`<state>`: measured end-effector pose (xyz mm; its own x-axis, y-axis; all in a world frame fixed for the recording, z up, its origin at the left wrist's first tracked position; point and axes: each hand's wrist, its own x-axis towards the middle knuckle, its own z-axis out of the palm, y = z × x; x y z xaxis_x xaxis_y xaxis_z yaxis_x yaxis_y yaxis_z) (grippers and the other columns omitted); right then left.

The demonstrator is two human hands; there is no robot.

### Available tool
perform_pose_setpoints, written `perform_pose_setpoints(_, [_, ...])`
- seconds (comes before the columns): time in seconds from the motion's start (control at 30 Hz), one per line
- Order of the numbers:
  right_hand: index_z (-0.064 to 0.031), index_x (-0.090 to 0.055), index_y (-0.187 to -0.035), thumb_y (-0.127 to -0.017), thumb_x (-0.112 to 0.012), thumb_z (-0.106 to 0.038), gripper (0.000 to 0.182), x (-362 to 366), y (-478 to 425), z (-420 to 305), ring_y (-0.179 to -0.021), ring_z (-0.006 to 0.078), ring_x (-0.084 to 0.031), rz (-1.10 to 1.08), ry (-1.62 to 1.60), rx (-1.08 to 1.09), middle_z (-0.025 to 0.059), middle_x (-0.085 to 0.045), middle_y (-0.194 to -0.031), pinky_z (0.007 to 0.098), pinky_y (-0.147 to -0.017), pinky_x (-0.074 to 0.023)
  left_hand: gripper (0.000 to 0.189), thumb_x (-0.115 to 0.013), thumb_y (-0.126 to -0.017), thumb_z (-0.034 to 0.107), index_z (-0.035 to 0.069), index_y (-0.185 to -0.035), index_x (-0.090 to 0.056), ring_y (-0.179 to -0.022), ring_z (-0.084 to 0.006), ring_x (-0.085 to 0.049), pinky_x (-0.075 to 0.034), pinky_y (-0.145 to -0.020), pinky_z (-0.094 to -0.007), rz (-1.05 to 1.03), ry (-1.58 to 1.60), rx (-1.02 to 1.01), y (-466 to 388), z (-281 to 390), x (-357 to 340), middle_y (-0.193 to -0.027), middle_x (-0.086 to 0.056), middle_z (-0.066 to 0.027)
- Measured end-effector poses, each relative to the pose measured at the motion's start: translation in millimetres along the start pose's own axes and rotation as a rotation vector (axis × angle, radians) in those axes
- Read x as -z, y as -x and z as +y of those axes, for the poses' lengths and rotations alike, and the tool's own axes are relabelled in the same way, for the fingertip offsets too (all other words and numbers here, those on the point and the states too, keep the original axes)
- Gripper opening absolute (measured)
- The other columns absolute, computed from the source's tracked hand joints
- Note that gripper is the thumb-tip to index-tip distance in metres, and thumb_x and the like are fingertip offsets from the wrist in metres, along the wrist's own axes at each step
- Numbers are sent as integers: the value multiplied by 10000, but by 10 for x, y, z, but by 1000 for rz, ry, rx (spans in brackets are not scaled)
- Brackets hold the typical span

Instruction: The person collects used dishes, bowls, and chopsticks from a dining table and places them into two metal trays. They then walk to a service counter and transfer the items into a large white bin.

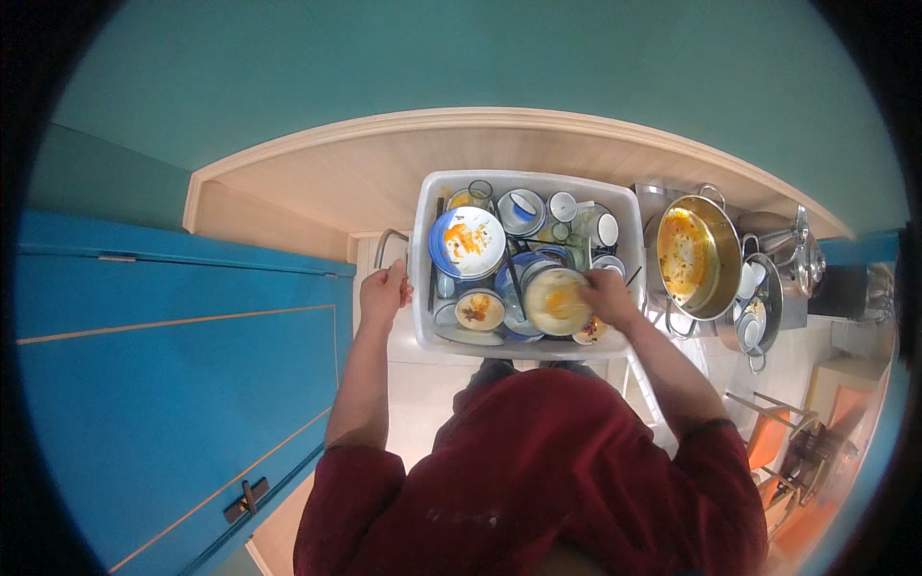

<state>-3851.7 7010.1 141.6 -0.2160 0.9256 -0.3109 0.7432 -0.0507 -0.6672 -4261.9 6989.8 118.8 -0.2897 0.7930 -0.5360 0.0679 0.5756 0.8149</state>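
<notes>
A large white plastic tub (530, 175) full of used dishes stands before me. My right hand (607, 294) is shut on the rim of a blurred, food-stained bowl (557, 302) over the tub's near right part. At the tub's left, a white plate with orange food remains (472, 243) tops a blue-rimmed stack. A smaller soiled bowl (479, 309) lies nearer me. Chopsticks (515, 277), glasses (480, 190), a white cup (562, 207) and blue-rimmed bowls (521, 212) fill the rest. My left hand (387, 291) is left of the tub, by a metal handle (390, 240), fingers curled; whether it holds anything is unclear.
Right of the tub, a big steel pot (699, 257) with oily residue stands beside a smaller pot of dishes (756, 309) and a lidded metal vessel (807, 263). A blue door (180, 374) is at my left, a green wall (461, 57) ahead. Orange chairs (768, 438) stand at lower right.
</notes>
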Motion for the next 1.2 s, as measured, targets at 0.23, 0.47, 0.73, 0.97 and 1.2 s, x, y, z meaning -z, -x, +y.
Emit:
perform_pose_setpoints(0.23, [30,-662,-843,-769,-587,-216,268,-1385,-435,-492,-861,397,-624,-150,62,-12,266,-638,-859,468,-788,-487,480,-432,-976,373,-38,-1192,-551,-815,-214,-591,-487,-729,-325,138,-292,-388,461,-656,-286,-1013,-617,-182])
perform_pose_setpoints(0.47, [40,-642,-930,-763,-620,-265,348,-2023,-462,-515,-830,392,-639,-9,-111,-117,234,-658,-857,442,-735,-500,467,-594,-798,62,-11,-1241,-466,-989,-329,-523,-448,-857,-407,86,-671,-486,586,-598,-451,-1130,-498,-205])
perform_pose_setpoints(0.73, [-10,-523,-1170,-824,-586,-218,408,-1700,-253,-662,-1065,422,-540,-124,-169,260,265,-562,-1106,471,-869,-456,716,-669,-745,189,-71,-1331,-350,-1227,-422,-377,-294,-1040,-497,82,-759,-877,617,-430,-608,-1323,-387,-283])
perform_pose_setpoints(0.97, [-97,-408,-1324,-843,-550,-146,503,-1368,20,-663,-1046,393,-553,-218,-34,234,231,-495,-1230,463,-869,-466,1064,-800,-639,390,-77,-1397,-217,-1336,-431,-257,-196,-1088,-530,-84,-926,-789,351,-678,-808,-1425,-262,-307])
perform_pose_setpoints(1.2, [-82,-412,-1348,-834,-584,-156,546,-771,169,-229,-1022,400,-558,133,-145,176,216,-538,-1164,458,-862,-469,1177,-821,-583,464,-65,-1420,-184,-1344,-459,-231,-164,-1089,-566,80,-961,-901,507,-645,-854,-1449,-211,-321])
